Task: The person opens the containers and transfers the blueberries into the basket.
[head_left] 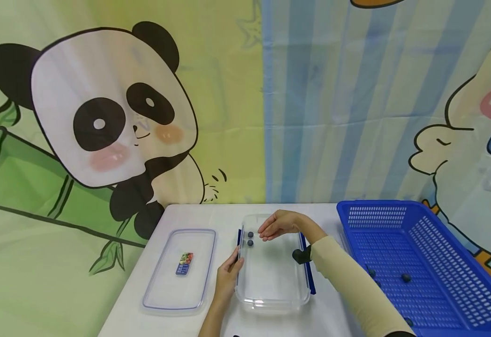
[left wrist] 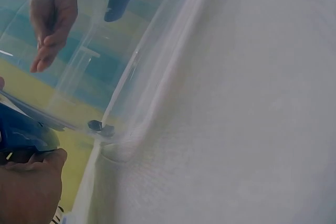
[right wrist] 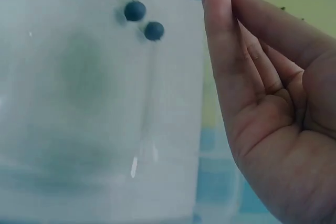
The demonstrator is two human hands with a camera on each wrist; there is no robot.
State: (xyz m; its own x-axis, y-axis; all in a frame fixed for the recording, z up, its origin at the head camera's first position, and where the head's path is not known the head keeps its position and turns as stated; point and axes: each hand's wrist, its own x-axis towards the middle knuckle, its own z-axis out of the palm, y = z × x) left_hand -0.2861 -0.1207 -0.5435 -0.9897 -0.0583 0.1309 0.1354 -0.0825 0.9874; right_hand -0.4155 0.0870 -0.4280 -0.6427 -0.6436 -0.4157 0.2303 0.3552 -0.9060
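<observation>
A clear plastic food container [head_left: 274, 281] with blue side latches stands on the white table. Two blueberries [right wrist: 135, 11] lie inside it, towards its left side in the head view. My left hand [head_left: 227, 276] grips the container's left side by the latch; the left wrist view shows the thumb and knuckles against the blue latch [left wrist: 23, 132]. Over the container hovers my right hand [head_left: 281, 224], a little right of the blueberries. In the right wrist view its fingers [right wrist: 218, 30] are nearly straight, the thumb is close to the index fingertip, and no object shows between them.
A clear lid [head_left: 157, 295] with a coloured label [head_left: 184, 263] lies flat on the table [head_left: 224, 213], left of the container. On the right, a blue plastic basket [head_left: 452, 262] contains several loose blueberries [head_left: 405, 277]. Printed curtains hang behind the table.
</observation>
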